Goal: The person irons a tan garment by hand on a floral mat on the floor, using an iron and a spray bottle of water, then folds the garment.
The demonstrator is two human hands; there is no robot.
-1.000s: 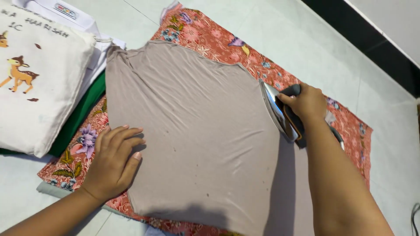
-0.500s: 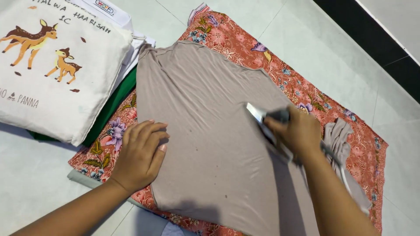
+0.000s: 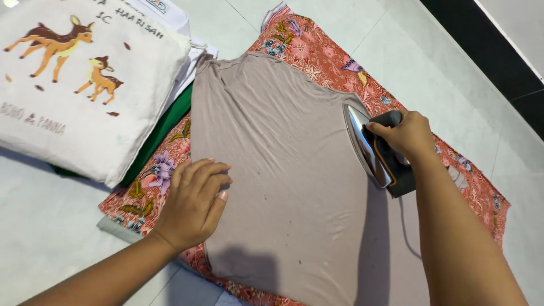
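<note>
- Pale floor tiles [image 3: 351, 34] serve as the work surface, with a dark strip running along the far right edge; the floor gives a flat, firm base for pressing cloth.
- Spread over the tiles is a red floral cloth [image 3: 317, 51], apparently as padding between the garment and the hard floor.
- On top of it lies a taupe knit garment [image 3: 283, 153], opened out flat, with soft wrinkles across its middle and a few small dark spots low down.
- The left hand [image 3: 195, 204] rests palm down, fingers loosely spread, on the garment's left edge, gripping nothing; it seems to pin the fabric so it stays taut.
- The right hand [image 3: 405, 136] is closed around the dark handle of an electric iron [image 3: 377, 150], which is tipped up on its side at the garment's right edge, shiny soleplate facing left, clear of most of the cloth.
- At upper left, a cream cushion printed with deer [image 3: 85, 85] sits on a folded green fabric [image 3: 161, 133], just beside the floral cloth and out of the iron's way.
</note>
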